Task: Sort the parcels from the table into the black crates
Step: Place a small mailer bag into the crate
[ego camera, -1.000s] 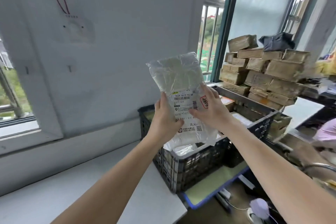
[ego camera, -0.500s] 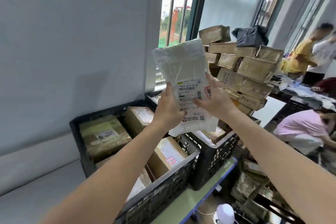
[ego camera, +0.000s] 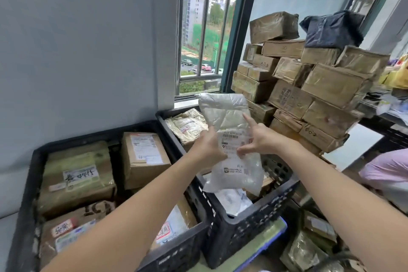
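Where the white poly-mailer parcel [ego camera: 230, 117] is held: upright over the open mouth of the right-hand black crate [ego camera: 254, 214], label side toward the camera, its lower edge hanging just above the white bags already lying in that crate; whether it touches them cannot be told.
Left hand [ego camera: 208, 149]: clamped on the parcel's left edge above that crate, thumb laid across the front, fingers hidden behind the plastic.
Right hand [ego camera: 259, 139]: pinched on the printed label, thumb and lower fingers closed on the film, index finger held straight and raised along the parcel's front.
Left-hand black crate [ego camera: 33, 161]: set against the left wall of the right-hand crate and filled with taped cardboard boxes.
Stack of brown cartons [ego camera: 309, 88]: piled behind and to the right of the right-hand crate, not yet sorted.
Step in hand: the label is judged to have been read and the right-hand crate chosen; the parcel is being lowered into it.
Next move: both grips need to be released once the soft parcel is low enough to settle flat, so that it is not left draped over the rim.
Change from half a second ago: the parcel is brought down from in front of the window to the right-hand crate's mouth, and the right index finger is now lifted.
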Available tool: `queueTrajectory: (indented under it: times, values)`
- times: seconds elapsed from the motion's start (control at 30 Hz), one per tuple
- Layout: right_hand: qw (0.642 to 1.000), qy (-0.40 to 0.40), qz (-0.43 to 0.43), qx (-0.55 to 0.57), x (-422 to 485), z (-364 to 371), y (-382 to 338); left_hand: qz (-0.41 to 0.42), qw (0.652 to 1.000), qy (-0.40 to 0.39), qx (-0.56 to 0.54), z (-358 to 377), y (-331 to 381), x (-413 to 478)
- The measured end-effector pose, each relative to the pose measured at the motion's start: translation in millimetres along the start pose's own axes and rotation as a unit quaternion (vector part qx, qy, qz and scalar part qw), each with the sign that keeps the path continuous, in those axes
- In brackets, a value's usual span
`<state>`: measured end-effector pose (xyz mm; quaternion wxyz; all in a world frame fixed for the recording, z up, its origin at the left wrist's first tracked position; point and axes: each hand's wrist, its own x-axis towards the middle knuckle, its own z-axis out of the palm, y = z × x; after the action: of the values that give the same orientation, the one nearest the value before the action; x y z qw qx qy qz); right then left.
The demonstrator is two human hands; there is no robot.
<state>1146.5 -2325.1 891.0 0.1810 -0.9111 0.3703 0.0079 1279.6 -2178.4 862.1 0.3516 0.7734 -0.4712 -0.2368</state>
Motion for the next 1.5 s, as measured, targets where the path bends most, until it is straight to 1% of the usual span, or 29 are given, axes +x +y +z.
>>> queueTrajectory:
  times: [0.1, 0.2, 0.27, 0.37, 0.4, 0.43, 0.5, 0.53, 0.57, 0.6, 0.63, 0.67, 0.7, 0.77, 0.8, 0.83, 0.9, 0.97, 1.0, 1.03, 1.07, 1.13, 1.17, 1.23, 1.3, 1.33, 1.4, 1.43, 1.5]
  values:
    - [0.990, -0.105, -0.036, -0.083, 21, 12, 21, -0.056, 0.997, 0.002, 0.059, 24, -3, 16]
    - [0.969, -0.180, -0.077, -0.147, 35, 22, 37, -0.100, 0.987, -0.025, 0.119, 40, 0, 25]
    - [0.951, -0.230, -0.113, -0.170, 41, 28, 47, -0.094, 0.979, -0.052, 0.171, 51, 3, 30]
    - [0.944, -0.264, -0.112, -0.165, 50, 34, 61, -0.079, 0.974, -0.078, 0.196, 66, 7, 36]
    - [0.943, -0.258, -0.116, -0.176, 53, 35, 64, -0.083, 0.974, -0.085, 0.191, 70, 7, 38]
    - [0.943, -0.232, -0.134, -0.198, 57, 35, 68, -0.088, 0.976, -0.093, 0.177, 72, 7, 40]
    - [0.947, -0.126, -0.185, -0.230, 66, 32, 75, -0.098, 0.979, -0.111, 0.141, 73, 3, 44]
    - [0.953, -0.073, -0.201, -0.215, 70, 31, 78, -0.101, 0.980, -0.121, 0.123, 72, 0, 45]
    - [0.955, -0.040, -0.215, -0.199, 75, 31, 83, -0.102, 0.981, -0.127, 0.108, 72, -3, 47]
    - [0.951, -0.041, -0.236, -0.194, 80, 33, 86, -0.098, 0.982, -0.124, 0.106, 73, -7, 49]
    - [0.943, -0.074, -0.254, -0.202, 85, 35, 90, -0.090, 0.981, -0.112, 0.130, 75, -10, 50]
    - [0.935, -0.119, -0.260, -0.211, 89, 40, 94, -0.082, 0.974, -0.100, 0.184, 79, -14, 52]
    - [0.926, -0.163, -0.252, -0.228, 91, 46, 98, -0.075, 0.959, -0.095, 0.258, 84, -16, 53]
    - [0.915, -0.227, -0.216, -0.253, 93, 60, 109, -0.057, 0.910, -0.104, 0.398, 97, -20, 52]
    - [0.912, -0.246, -0.201, -0.258, 94, 66, 114, -0.047, 0.886, -0.106, 0.448, 103, -20, 51]
    - [0.911, -0.257, -0.191, -0.261, 95, 71, 117, -0.046, 0.871, -0.101, 0.478, 107, -20, 49]
    - [0.906, -0.269, -0.184, -0.270, 98, 76, 118, -0.067, 0.868, -0.104, 0.480, 114, -22, 46]
    - [0.897, -0.279, -0.184, -0.291, 103, 77, 113, -0.102, 0.865, -0.182, 0.456, 123, -30, 42]
    - [0.893, -0.275, -0.190, -0.303, 105, 77, 110, -0.107, 0.857, -0.225, 0.452, 128, -33, 40]
    - [0.890, -0.255, -0.204, -0.319, 106, 77, 107, -0.101, 0.847, -0.258, 0.455, 132, -36, 39]
    - [0.887, -0.217, -0.228, -0.337, 106, 77, 106, -0.090, 0.842, -0.275, 0.455, 135, -40, 38]
    - [0.874, -0.147, -0.285, -0.364, 108, 79, 105, -0.075, 0.848, -0.294, 0.434, 136, -46, 39]
    - [0.866, -0.145, -0.303, -0.370, 108, 80, 105, -0.074, 0.852, -0.304, 0.420, 135, -48, 40]
    - [0.853, -0.183, -0.301, -0.384, 106, 80, 104, -0.064, 0.853, -0.327, 0.402, 132, -50, 42]
    - [0.848, -0.220, -0.257, -0.408, 103, 82, 103, -0.047, 0.850, -0.329, 0.410, 133, -50, 41]
    - [0.843, -0.228, -0.242, -0.423, 101, 85, 102, -0.058, 0.851, -0.320, 0.413, 134, -48, 41]
    - [0.835, -0.234, -0.228, -0.443, 98, 89, 102, -0.125, 0.851, -0.305, 0.409, 137, -44, 41]
    - [0.835, -0.237, -0.225, -0.443, 98, 91, 102, -0.155, 0.845, -0.304, 0.412, 140, -43, 40]
    - [0.846, -0.263, -0.221, -0.408, 98, 94, 105, -0.186, 0.830, -0.309, 0.426, 151, -42, 38]
